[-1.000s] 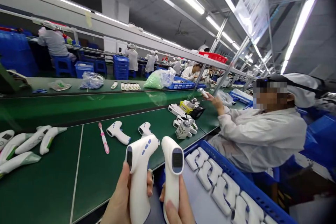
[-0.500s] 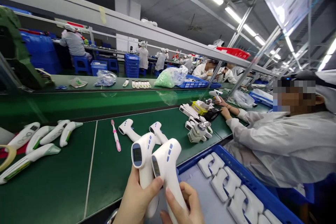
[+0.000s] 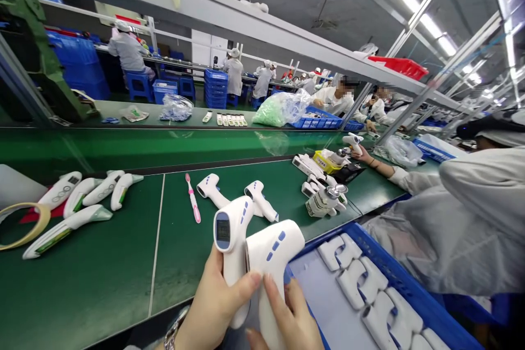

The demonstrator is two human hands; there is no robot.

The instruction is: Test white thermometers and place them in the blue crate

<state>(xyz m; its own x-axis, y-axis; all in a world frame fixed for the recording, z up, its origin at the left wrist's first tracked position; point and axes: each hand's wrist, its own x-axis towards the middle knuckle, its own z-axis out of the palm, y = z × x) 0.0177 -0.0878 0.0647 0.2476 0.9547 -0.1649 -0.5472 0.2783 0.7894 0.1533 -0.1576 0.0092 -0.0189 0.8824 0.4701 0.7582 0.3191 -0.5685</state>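
My left hand [image 3: 217, 295] is closed around the handle of a white infrared thermometer [image 3: 235, 224], whose small dark screen faces me. A second white infrared thermometer [image 3: 274, 246] with blue buttons is gripped by its handle in my right hand [image 3: 291, 311]. The left thumb touches this second one too, and the two thermometers are side by side above the bench edge. Just beyond them, two more thermometers [image 3: 262, 200] lie on the green bench beside a pink and white toothbrush [image 3: 192, 198].
A blue tray [image 3: 410, 279] at my right holds rows of white thermometer housings [image 3: 348, 284]. Several green-and-white devices [image 3: 68, 229] and a tape roll [image 3: 39, 227] lie at left. A bottle with a metal top [image 3: 322, 202] stands near a yellow box [image 3: 326, 161]. A co-worker [image 3: 463, 213] sits at right.
The thermometer in my right hand has turned, so its screen no longer shows and its head points right. My view has shifted right. The co-worker has leaned back, with one arm reaching forward.
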